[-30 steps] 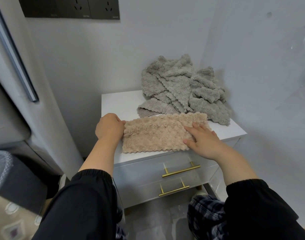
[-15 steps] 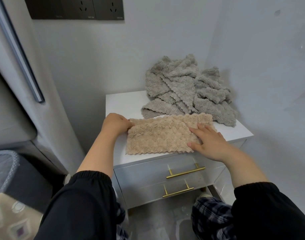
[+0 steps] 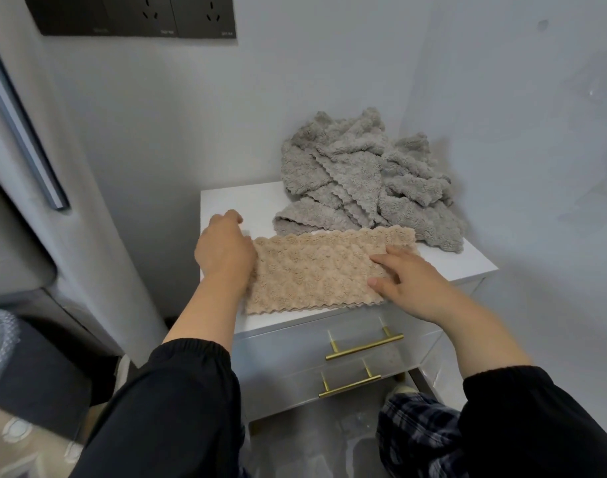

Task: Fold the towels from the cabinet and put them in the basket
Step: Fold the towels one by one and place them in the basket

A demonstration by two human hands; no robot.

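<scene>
Pressing beige towel flat, right hand spread; left hand grip seemingly pinching edge.

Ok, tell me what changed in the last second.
Little. The left hand reached its fingers slightly farther back at the beige towel's left end; whether it grips is hidden. The right hand still presses flat on its right part. Grey towel pile and cabinet unchanged.

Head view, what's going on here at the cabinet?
A person is working a beige towel flat on the white cabinet top. The right hand presses straight fingers on its right end; the left hand sits at its left edge, grip hidden. A crumpled heap of grey towels lies behind it, unfolded.
</scene>
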